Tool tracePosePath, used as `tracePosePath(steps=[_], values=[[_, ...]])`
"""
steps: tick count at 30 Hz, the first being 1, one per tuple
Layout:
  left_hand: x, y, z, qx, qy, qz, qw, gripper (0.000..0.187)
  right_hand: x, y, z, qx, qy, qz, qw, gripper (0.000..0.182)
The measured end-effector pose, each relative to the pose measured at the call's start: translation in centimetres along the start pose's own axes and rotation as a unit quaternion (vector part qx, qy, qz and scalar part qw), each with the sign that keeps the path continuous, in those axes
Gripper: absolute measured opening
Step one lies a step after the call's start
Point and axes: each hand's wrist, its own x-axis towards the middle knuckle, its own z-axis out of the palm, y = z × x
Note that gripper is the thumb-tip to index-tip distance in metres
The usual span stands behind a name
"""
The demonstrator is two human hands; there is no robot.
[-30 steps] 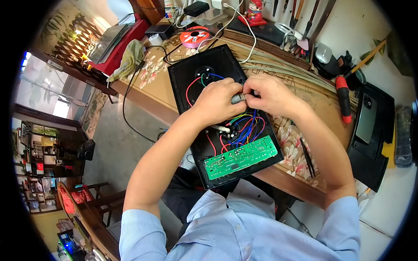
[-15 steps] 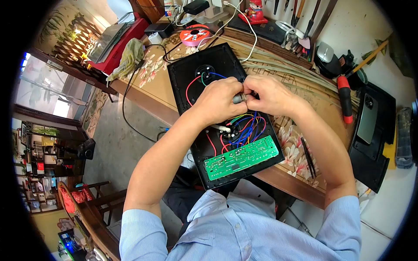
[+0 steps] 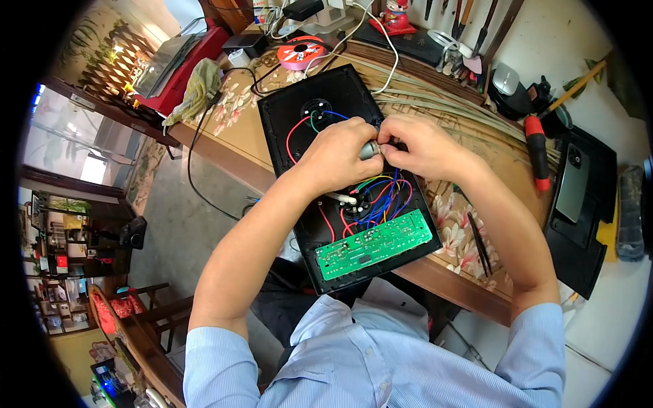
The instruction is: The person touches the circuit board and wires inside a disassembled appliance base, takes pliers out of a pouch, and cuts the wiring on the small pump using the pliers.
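My left hand (image 3: 338, 155) is closed around a small grey cylindrical part (image 3: 369, 150), held above the middle of a black panel housing (image 3: 280, 107). My right hand (image 3: 416, 144) pinches at the right end of that part, fingertips pressed together; what exactly they grip is partly hidden. Below the hands, blue, red, yellow and green wires (image 3: 393, 202) tangle over the housing. A white sleeved lead (image 3: 343, 198) ends among them. The green circuit board (image 3: 374, 246) lies in the housing's near end. Red and blue wires run to a round fitting (image 3: 316, 111) at the far end.
Tweezers (image 3: 480, 243) lie right of the housing on the floral tabletop (image 3: 452, 221). Further right are a red-black screwdriver (image 3: 537, 153) and a phone (image 3: 573, 183) on a black panel. A ribbon spool (image 3: 301, 53), cables and long thin strips lie behind.
The view has shifted slightly. Both hands stay together at the grey part, whose rounded body shows a little more now between the fingers.
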Motion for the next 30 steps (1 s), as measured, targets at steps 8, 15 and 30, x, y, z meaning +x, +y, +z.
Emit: tracePosePath(steps=[8,15,30], values=[[-0.2,-0.4,0.0,-0.011,0.007,0.002,1.000,0.033,-0.6,1.1,-0.9,0.021,0.008,-0.040,0.999,0.013],[-0.2,-0.4,-0.1,-0.011,-0.003,-0.003,1.000,0.033,-0.9,0.9,-0.8,-0.004,0.000,-0.015,1.000,0.013],[-0.3,-0.6,-0.1,-0.009,0.005,0.027,1.000,0.033,-1.2,0.8,-0.2,-0.011,0.039,-0.034,0.999,0.011]])
